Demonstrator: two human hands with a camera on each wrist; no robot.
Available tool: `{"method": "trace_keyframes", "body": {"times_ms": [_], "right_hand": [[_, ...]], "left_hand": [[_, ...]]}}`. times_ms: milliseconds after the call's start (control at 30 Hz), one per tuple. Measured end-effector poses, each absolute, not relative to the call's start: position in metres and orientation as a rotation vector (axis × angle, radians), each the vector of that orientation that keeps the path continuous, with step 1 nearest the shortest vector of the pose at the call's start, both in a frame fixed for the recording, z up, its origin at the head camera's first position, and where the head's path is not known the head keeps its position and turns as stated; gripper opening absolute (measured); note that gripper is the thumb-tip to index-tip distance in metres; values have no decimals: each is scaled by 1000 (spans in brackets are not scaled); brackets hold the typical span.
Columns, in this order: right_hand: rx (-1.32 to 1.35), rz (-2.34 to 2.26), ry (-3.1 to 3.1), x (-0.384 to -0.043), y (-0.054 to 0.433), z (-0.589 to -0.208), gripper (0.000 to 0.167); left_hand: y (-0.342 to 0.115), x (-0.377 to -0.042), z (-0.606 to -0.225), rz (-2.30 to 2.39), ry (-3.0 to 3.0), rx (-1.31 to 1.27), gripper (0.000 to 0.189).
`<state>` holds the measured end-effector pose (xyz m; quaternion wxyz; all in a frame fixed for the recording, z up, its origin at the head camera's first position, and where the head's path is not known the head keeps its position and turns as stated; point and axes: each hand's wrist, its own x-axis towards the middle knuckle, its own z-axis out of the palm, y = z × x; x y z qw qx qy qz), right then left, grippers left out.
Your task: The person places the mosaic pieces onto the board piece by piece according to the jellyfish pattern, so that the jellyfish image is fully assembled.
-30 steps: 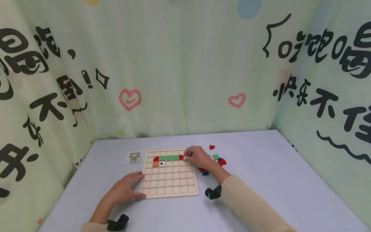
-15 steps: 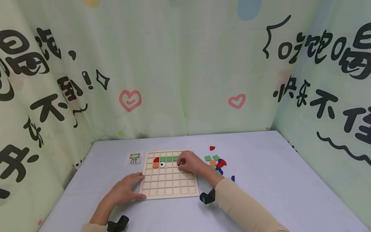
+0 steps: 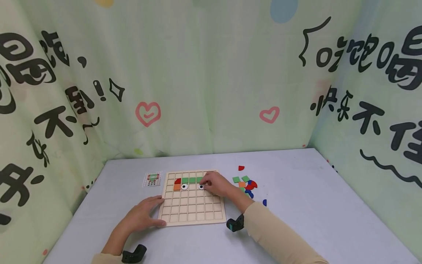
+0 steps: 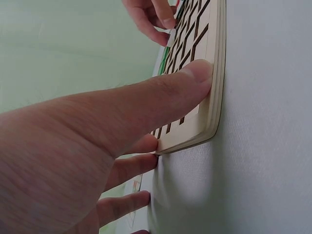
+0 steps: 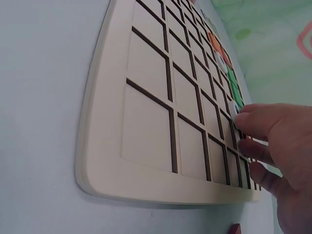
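A wooden grid board [image 3: 191, 209] lies flat on the table. My left hand [image 3: 144, 213] rests at its near left corner, thumb on top and straight fingers along the left side. Over the upper right of the board, my right hand [image 3: 217, 184] pinches a round white eye piece [image 3: 201, 187] with a black pupil at a grid cell. Another eye piece [image 3: 184, 187] sits farther left in the same row, beside an orange square [image 3: 177, 187]. Above them run a red quarter-round piece [image 3: 178, 181] and green squares [image 3: 192, 180]; my right hand hides cells to the right.
Loose red, green, blue and orange pieces [image 3: 242, 184] lie right of the board, with a red piece [image 3: 241, 168] behind them and a blue piece [image 3: 265, 202] nearer. A small pattern card [image 3: 153, 179] lies left of the board. Curtains [image 3: 211, 80] surround the table.
My right hand has shifted left and slightly nearer on the board, bringing the eye piece down to a cell below the green row. My left hand has stayed put.
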<state>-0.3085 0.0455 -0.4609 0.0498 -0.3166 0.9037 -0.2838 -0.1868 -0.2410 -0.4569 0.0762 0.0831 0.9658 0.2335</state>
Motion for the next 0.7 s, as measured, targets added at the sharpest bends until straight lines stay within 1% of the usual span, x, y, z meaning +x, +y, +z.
{"method": "trace_keyframes", "body": {"times_ms": [133,267,700], "right_hand": [[-960,-818,2825,-307,43,-461,12],[-892,-809,2891,-302,37,-460,4],[-769,-762,2951,-300,28,-460,14]], "left_hand": [[-241,-187,-459,699,2904,252,83],[-242,-188,-460,703,2908,263,83],[-241,-188,-460,698,2904,272,83]]}}
